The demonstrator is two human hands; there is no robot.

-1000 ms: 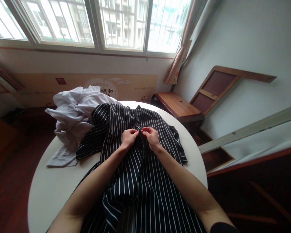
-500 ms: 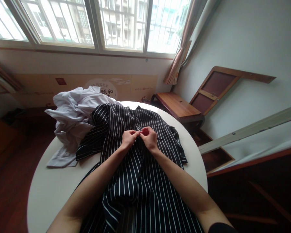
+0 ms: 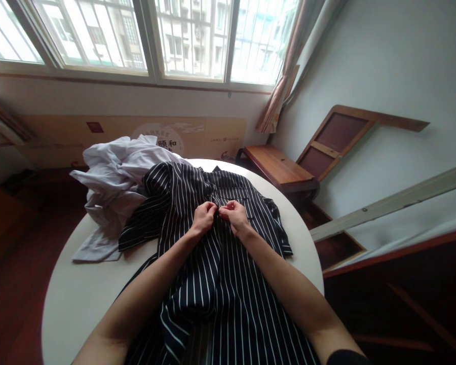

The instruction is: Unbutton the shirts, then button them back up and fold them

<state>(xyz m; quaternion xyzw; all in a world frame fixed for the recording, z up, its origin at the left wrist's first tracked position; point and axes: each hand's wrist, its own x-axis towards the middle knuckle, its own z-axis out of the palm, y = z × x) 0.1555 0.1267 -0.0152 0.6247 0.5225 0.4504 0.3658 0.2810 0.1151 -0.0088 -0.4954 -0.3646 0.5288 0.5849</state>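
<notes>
A black shirt with white stripes (image 3: 247, 284) lies spread over the round white table (image 3: 66, 299), its collar toward the window and its lower part toward me. My left hand (image 3: 204, 217) pinches the front edge of the shirt at mid-chest, fingers pressed together. Right beside it, my right hand (image 3: 234, 217) has thumb and fingertips closed at the same front opening. The two sets of fingertips nearly meet. Whatever small part of the placket or button lies between them is too small to make out.
A crumpled pale shirt (image 3: 114, 177) is heaped at the table's far left, touching the striped sleeve. Beyond the table on the right stand a wooden bench (image 3: 277, 165) and a wooden panel (image 3: 334, 139) against the wall. A barred window (image 3: 190, 38) spans the back.
My right hand has turned slightly and its fingers have drawn closer together. A small gap now shows between both hands' fingertips, and the left hand has barely shifted.
</notes>
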